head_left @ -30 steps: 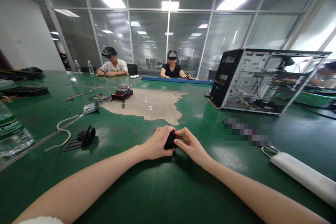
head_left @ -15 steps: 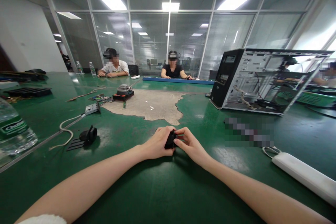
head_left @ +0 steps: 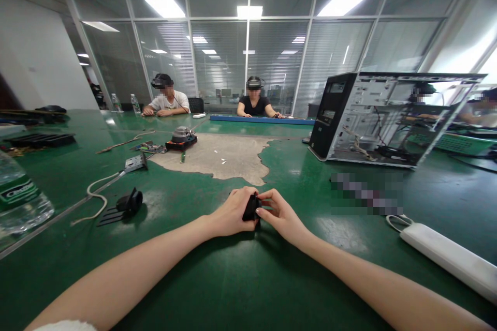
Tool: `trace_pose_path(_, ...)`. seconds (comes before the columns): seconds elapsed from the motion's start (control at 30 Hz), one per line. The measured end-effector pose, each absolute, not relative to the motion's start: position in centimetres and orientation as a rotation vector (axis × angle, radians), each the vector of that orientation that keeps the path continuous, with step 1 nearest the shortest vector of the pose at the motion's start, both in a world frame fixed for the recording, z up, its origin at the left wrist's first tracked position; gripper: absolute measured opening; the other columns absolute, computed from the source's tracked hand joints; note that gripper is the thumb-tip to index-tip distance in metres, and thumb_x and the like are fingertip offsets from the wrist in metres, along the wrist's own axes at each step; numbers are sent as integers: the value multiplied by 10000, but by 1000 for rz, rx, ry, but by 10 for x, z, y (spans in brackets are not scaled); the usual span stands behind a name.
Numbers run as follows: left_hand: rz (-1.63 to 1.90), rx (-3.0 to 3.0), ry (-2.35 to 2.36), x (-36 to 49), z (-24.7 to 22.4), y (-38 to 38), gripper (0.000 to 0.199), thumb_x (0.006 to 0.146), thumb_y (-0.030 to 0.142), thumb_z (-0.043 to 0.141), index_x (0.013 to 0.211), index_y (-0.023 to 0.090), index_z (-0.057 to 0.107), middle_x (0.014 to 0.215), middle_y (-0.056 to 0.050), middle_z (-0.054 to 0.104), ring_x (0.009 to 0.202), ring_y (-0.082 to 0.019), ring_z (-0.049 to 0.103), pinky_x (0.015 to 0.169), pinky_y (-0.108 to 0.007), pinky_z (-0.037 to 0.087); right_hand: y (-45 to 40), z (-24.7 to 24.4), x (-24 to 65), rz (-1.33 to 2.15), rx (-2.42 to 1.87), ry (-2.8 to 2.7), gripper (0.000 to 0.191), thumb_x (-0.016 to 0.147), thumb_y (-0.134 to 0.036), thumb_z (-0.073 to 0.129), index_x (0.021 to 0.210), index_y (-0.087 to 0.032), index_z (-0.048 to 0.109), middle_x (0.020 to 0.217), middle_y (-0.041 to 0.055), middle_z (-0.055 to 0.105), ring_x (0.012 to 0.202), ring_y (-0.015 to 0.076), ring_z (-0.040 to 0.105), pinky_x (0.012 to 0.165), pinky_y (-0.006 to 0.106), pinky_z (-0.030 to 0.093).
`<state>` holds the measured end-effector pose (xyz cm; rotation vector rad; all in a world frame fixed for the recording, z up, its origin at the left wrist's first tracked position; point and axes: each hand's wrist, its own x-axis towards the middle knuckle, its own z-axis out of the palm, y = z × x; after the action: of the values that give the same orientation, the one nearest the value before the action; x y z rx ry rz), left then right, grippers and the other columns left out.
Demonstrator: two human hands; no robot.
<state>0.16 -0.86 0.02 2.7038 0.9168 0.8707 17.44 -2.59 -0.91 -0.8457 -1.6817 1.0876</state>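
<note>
A small black part [head_left: 250,208] is held between my two hands, just in front of the torn patch's lower tip. My left hand [head_left: 233,213] wraps round it from the left, with the thumb below. From the right, my right hand [head_left: 280,215] pinches its edge with thumb and fingertips. Its far side is hidden by my fingers. On the green table [head_left: 248,284] to the left lies a black slotted bracket with a round piece [head_left: 130,202].
An open computer case [head_left: 337,114] stands at the right, near a white power strip [head_left: 446,251]. Left are a water bottle [head_left: 19,194], a metal plate with cable [head_left: 135,163] and a cooler-like part [head_left: 182,137]. Two people sit across the table.
The view has shifted very slightly. My hands keep the same grip on the black part.
</note>
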Motion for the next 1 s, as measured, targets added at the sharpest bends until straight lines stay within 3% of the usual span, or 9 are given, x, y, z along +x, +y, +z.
trace_pose_path(0.13,876,2691,919,1,1,-9,550,649,207,600,1126,200,326,1059,-68,472,983,-234,469,875,-394,364,-25,-9,179,974,-969,-1591,258,734,-308,605,911,-210,445,955,29,516,906,162,550,792,330,486)
trace_pose_path(0.3,875,2684,914,1,1,-10,528,646,198,593,1109,198,337,1030,-63,480,966,-233,478,870,-398,364,-20,-5,175,1124,-938,-1612,284,683,-338,652,842,-186,473,876,23,572,852,169,587,808,360,467)
trace_pose_path(0.53,868,2715,881,1,3,-11,554,642,195,591,1126,201,321,1057,-74,470,1001,-243,452,882,-410,340,-16,3,171,1233,-1006,-1615,306,627,-361,686,770,-176,488,774,-12,563,686,142,585,632,313,506)
trace_pose_path(0.73,829,2826,988,1,6,-13,561,640,266,617,1123,204,339,1059,-78,484,1018,-278,386,853,-431,326,-22,6,169,978,-1014,-1757,239,624,-252,688,757,-186,500,801,-6,562,738,154,578,650,297,499)
trace_pose_path(1.0,729,2791,968,0,8,-12,550,695,264,573,1158,207,281,1050,-69,485,912,-233,492,769,-371,429,-27,-2,167,975,-1009,-1675,215,664,-272,662,815,-191,533,832,7,597,812,171,594,740,325,492)
